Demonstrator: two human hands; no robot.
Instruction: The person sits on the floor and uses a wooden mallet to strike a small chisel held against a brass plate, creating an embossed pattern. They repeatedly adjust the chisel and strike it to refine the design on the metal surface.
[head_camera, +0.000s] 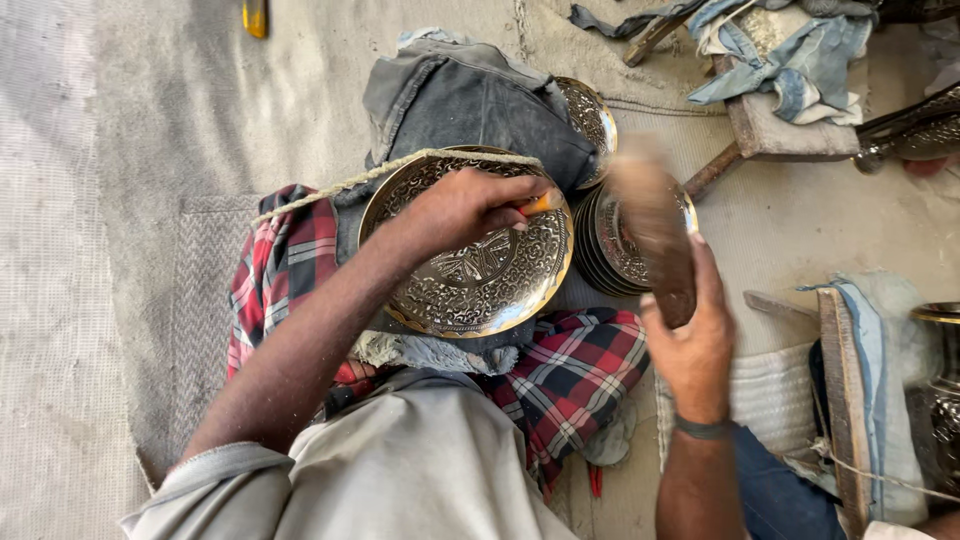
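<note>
left hand (465, 208): clamped on orange-tipped chisel (540, 204), tip on engraved brass plate (470, 262)
right hand (690, 345): gripping wooden mallet (655, 225), blurred
tip: keep chisel steady, strike squarely

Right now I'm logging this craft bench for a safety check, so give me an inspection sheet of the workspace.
Surface: grey woven mat on the floor, with a red plaid cloth under the work.
Job's things: engraved brass plate propped on a grey cloth pad; orange-tipped tool; blurred wooden mallet.
Clutter: stack of engraved plates, blue rags, wooden blocks.
Grippers: left hand pinches the tool against the plate; right hand grips the mallet.
Cables: none; a rope lies across the plate's rim.
Surroundings: a metal vase at the right edge.
</note>
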